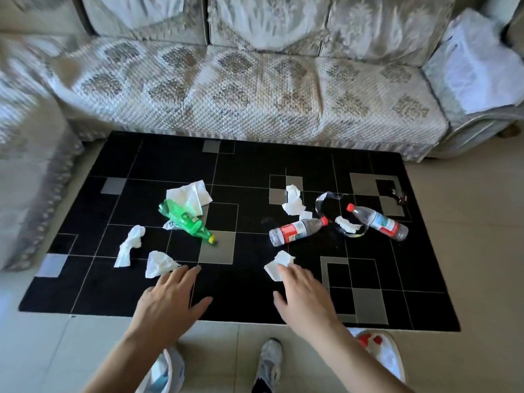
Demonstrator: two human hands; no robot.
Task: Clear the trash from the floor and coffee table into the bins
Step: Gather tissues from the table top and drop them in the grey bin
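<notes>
Pale floor tiles run under a black rug [255,293] patterned with grey squares, which lies in front of a quilted sofa [255,89] at twelve o'clock. Trash is scattered across the rug, so this moment belongs to the floor part of the job.

At ten o'clock from the rug's middle a crushed green bottle [187,219] lies on its side, partly over a flat white tissue [190,194]. Two more crumpled tissues sit toward eight o'clock: a twisted one [130,246] and a puffed one [158,263]. Toward two and three o'clock lie two clear bottles with red caps, the nearer bottle [297,231] and the farther bottle [378,221], with a clear plastic wrapper [337,214] and small tissue scraps [293,199] between and beside them.

Both hands reach out low over the rug's near edge, fingers straight and spread, gripping nothing. The left hand [167,302] has its fingertips just beside the puffed tissue; the right hand [303,296] has its fingertips touching a small crumpled tissue [279,263] at five o'clock. Reaching for the nearest light pieces with both hands at once looks like a way to gather two in one stoop.

No bins show in this view. Shoes [269,361] and something white with red marks [377,347] stand at six o'clock.
</notes>
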